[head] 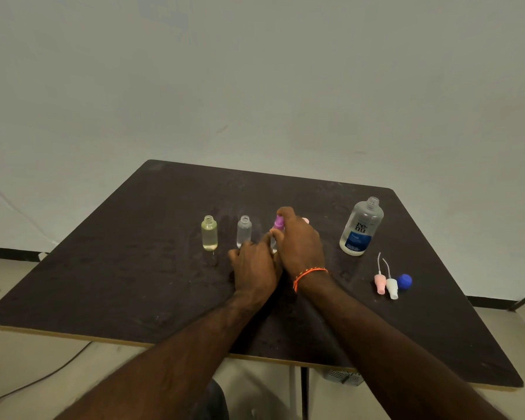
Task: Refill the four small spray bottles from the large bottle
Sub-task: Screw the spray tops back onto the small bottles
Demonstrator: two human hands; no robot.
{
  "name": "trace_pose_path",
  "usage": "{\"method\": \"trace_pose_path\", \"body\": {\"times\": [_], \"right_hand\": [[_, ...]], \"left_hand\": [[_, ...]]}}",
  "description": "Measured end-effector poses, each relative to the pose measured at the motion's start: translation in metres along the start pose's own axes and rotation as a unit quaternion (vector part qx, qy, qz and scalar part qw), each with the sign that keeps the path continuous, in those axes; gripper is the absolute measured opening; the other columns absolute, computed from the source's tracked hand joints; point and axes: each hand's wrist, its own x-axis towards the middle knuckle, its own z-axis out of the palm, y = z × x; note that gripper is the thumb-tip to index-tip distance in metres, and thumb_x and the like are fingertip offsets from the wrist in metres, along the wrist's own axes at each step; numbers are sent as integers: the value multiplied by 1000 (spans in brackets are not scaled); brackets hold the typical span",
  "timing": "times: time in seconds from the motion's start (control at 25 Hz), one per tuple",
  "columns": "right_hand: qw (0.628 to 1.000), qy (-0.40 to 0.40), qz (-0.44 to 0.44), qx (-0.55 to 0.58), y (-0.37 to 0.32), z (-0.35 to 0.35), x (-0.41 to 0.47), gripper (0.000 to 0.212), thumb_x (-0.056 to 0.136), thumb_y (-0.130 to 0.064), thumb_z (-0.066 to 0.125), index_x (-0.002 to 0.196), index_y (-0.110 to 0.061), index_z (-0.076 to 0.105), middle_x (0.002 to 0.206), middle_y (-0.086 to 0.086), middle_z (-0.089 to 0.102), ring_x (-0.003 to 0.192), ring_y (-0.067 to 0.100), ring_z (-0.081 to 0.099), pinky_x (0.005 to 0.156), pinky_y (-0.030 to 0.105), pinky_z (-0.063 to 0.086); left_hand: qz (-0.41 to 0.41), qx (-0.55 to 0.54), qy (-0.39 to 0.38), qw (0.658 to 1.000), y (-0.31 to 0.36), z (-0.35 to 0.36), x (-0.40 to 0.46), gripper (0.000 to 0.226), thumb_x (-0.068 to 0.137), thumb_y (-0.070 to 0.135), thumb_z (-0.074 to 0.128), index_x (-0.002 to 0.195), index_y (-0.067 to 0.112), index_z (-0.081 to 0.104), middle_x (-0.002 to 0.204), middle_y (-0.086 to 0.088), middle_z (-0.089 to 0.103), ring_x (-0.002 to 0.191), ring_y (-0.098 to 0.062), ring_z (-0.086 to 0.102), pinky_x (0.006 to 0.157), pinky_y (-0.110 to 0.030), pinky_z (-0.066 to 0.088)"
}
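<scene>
The right hand (299, 244), with an orange cord bracelet (309, 275) at its wrist, curled its fingers over the purple spray cap (279, 222) of a small clear plastic bottle (274, 242) standing near the middle of the dark brown desk (134, 268). The left hand (255, 265) lay just beside and below it, touching the right hand, its thumb and fingers closed round the lower part of that same bottle, most of which was hidden behind both hands. A pale pink rounded top (305, 220) peeked out behind the right hand; what it belonged to could not be told.

Toward the desk's left edge from the hands stood an uncapped small clear bottle (244, 231), just beside the left hand's fingertips, and further left an uncapped small bottle of yellowish liquid (209, 233), both upright. Toward the right edge stood the large clear bottle with a blue and white label (361, 227), upright, its neck open. Nearer the front right corner lay a pink spray head with a thin tube (380, 283), a white spray head with a thin tube (391, 287) touching it, and a round blue cap (404, 281) just beside them
</scene>
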Motion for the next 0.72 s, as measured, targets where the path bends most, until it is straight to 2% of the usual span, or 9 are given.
{"method": "trace_pose_path", "body": {"times": [0.16, 0.32, 0.4, 0.48, 0.56, 0.64, 0.72], "right_hand": [[999, 3, -17, -38, -1, 3, 6, 12, 97, -22, 58, 107, -21, 51, 95, 2, 66, 83, 21, 59, 64, 32, 50], [997, -3, -26, -67, -2, 1, 4, 19, 96, -22, 61, 113, -20, 52, 104, 5, 66, 91, 26, 63, 69, 36, 53], [997, -9, -25, -70, -3, -7, 2, 31, 96, -24, 62, 124, -19, 50, 116, 7, 64, 98, 31, 64, 74, 39, 52], [998, -8, -15, -59, -3, -19, -2, 42, 95, -30, 63, 133, -21, 45, 126, 7, 61, 104, 35, 63, 79, 43, 53], [998, 13, -13, -64, -1, -31, -11, 41, 95, -38, 60, 131, -26, 45, 126, 4, 62, 102, 33, 65, 78, 44, 56], [996, 37, -20, -72, 4, -42, -25, 35, 95, -42, 58, 126, -29, 48, 122, 1, 65, 99, 27, 67, 75, 43, 57], [997, 45, -18, -67, 13, -52, -42, 34, 96, -42, 55, 127, -28, 51, 122, -1, 65, 99, 23, 67, 75, 40, 57]], "left_hand": [[-2, 9, -23, 1000, -3, 7, 5, 42, 97, 45, 54, 138, 35, 53, 97, 7, 72, 105, -20, 61, 90, -43, 37], [8, -6, -30, 1000, -4, 1, 1, 50, 95, 46, 56, 143, 33, 50, 95, 8, 71, 105, -20, 61, 91, -43, 37], [14, -3, -21, 1000, -3, -11, -6, 45, 94, 45, 60, 137, 31, 55, 100, 9, 71, 108, -20, 60, 94, -43, 35], [39, 19, -9, 999, -3, -27, -15, 26, 95, 40, 61, 120, 32, 63, 104, 9, 70, 111, -19, 57, 95, -42, 33], [76, 46, 11, 996, -6, -42, -21, 15, 95, 37, 61, 109, 33, 66, 102, 10, 70, 109, -19, 57, 93, -39, 31], [114, 42, 68, 990, -11, -53, -21, 15, 91, 33, 66, 106, 30, 68, 100, 8, 70, 108, -20, 57, 90, -37, 28], [115, 31, 123, 985, -15, -64, -13, 25, 89, 34, 71, 112, 26, 67, 109, 5, 68, 115, -21, 54, 95, -39, 27]]}}
